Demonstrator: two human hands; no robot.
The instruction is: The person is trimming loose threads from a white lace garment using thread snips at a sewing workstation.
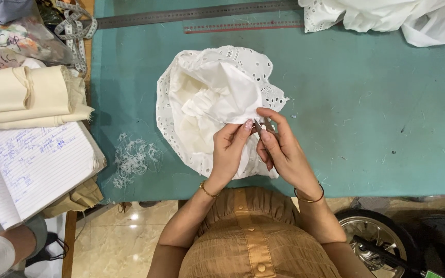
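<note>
A white eyelet-lace garment (pixel 207 98) lies bunched on the teal table (pixel 366 118). My left hand (pixel 228 149) pinches the garment's lower right edge between thumb and fingers. My right hand (pixel 279 146) holds small metal thread snips (pixel 261 125) right at that pinched edge, the two hands touching each other. A heap of cut white threads (pixel 131 158) lies on the table to the left of the garment.
Folded cream cloth (pixel 27 98) and an open lined notebook (pixel 32 164) sit at the left edge. Long steel rulers (pixel 191 15) lie along the far side, beside a tape measure (pixel 75 25). More white fabric (pixel 387 15) is heaped at the top right. Another person's arm (pixel 1 249) shows at bottom left.
</note>
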